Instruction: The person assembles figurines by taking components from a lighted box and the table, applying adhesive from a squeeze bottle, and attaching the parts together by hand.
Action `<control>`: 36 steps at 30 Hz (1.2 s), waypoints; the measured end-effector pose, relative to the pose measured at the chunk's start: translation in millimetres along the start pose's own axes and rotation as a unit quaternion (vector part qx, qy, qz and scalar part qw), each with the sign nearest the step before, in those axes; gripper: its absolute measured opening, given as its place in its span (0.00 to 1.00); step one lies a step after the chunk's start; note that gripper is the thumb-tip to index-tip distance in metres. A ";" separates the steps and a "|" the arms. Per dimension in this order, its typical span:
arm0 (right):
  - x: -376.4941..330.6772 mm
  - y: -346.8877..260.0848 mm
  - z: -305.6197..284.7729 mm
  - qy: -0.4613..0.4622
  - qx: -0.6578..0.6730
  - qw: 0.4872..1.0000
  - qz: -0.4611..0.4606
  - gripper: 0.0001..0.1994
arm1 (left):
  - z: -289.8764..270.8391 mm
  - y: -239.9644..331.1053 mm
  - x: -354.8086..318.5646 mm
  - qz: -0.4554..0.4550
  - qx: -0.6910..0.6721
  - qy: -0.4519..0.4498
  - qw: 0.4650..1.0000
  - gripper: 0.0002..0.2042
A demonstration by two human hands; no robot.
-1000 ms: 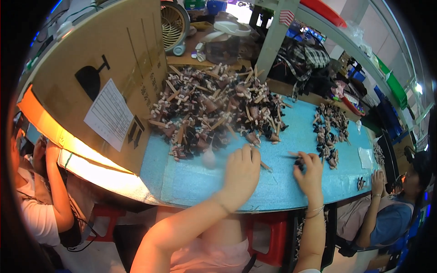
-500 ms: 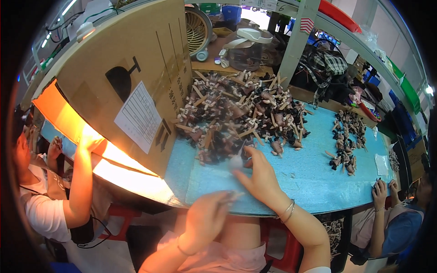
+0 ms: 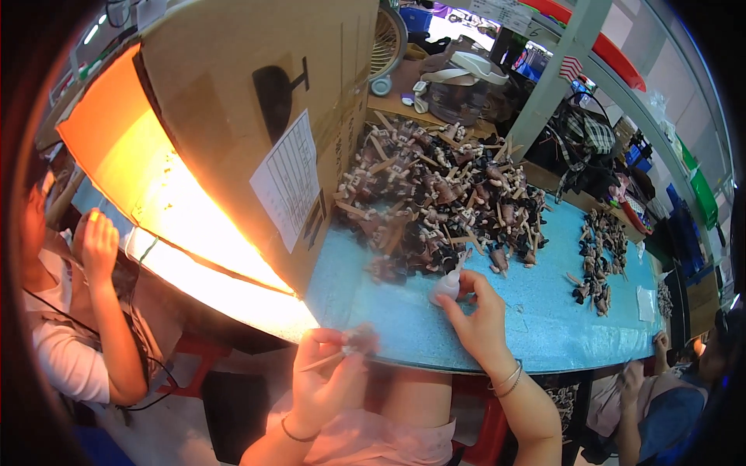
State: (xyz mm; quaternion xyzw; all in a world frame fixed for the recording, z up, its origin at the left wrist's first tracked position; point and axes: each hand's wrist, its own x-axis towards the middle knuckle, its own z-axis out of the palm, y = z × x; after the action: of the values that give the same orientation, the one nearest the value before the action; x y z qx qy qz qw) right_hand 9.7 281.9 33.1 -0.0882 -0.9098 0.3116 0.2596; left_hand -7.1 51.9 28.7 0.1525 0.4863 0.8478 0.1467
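Observation:
My left hand (image 3: 325,380) is closed on a small figurine (image 3: 359,339), smeared by motion, just off the table's front edge. A thin tan stick (image 3: 320,362) shows between the same fingers. Over the blue tabletop (image 3: 404,326), my right hand (image 3: 478,314) grips a small white squeeze bottle (image 3: 446,288) with a narrow nozzle. The nozzle points up toward a big heap of figurines (image 3: 458,194), brown, black and pale, with tan sticks among them. Whether the bottle touches the table, I cannot tell.
A large cardboard box (image 3: 217,101) walls off the left side, beside a bright orange-lit area (image 3: 186,210). A smaller figurine group (image 3: 602,256) lies to the right. A grey post (image 3: 563,81) rises behind. One person (image 3: 85,334) sits at left, another (image 3: 660,396) at right.
My view has shifted, so the heap and box appear farther right. My left hand has turned, and the figurine in it shows more. My right hand still holds the squeeze bottle.

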 end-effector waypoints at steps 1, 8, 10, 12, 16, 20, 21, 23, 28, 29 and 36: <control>-2.1 1.0 -1.1 -0.009 0.018 1.000 0.001 0.17 | -3.6 1.8 0.2 -0.010 -0.018 -0.007 1.000 0.11; -20.5 3.7 -2.6 0.006 0.214 0.972 0.093 0.15 | -6.8 -7.4 6.2 0.063 0.004 -0.040 0.997 0.11; -25.0 7.0 -4.0 0.011 0.236 0.967 0.095 0.15 | -9.7 -5.7 7.0 0.060 0.042 -0.023 0.997 0.11; -28.0 8.7 -8.2 0.018 0.258 0.961 0.099 0.15 | -8.7 -1.2 10.2 0.057 0.082 -0.008 0.995 0.10; -33.1 -3.4 -28.3 -0.017 0.192 0.979 0.063 0.14 | -4.8 5.6 22.5 0.193 0.246 0.008 0.950 0.10; -35.2 -20.4 -47.3 0.001 0.288 0.957 -0.017 0.14 | -5.7 12.8 24.3 0.264 0.374 0.003 0.889 0.14; -34.2 -25.3 -47.7 0.000 0.291 0.957 -0.015 0.14 | -5.3 15.7 24.4 0.262 0.377 0.004 0.888 0.14; -30.4 -40.4 -45.3 0.057 0.372 0.926 -0.025 0.16 | -3.6 21.4 24.6 0.327 0.450 0.004 0.831 0.16; -42.2 -52.8 -53.5 0.016 0.406 0.914 0.012 0.19 | -7.2 26.5 20.4 0.350 0.490 -0.011 0.798 0.17; -40.5 -53.7 -52.0 0.045 0.420 0.906 -0.026 0.20 | -7.3 26.8 19.7 0.347 0.495 -0.021 0.796 0.17; -42.0 -66.0 -53.5 0.151 0.307 0.921 -0.184 0.22 | 2.5 24.3 19.7 0.385 0.471 -0.001 0.794 0.15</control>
State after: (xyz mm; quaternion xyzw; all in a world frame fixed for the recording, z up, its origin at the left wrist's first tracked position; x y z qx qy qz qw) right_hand 73.7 244.1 91.9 0.1185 -0.7194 0.5058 0.4610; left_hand -26.4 49.9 53.3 0.3784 0.7261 0.5005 -0.2813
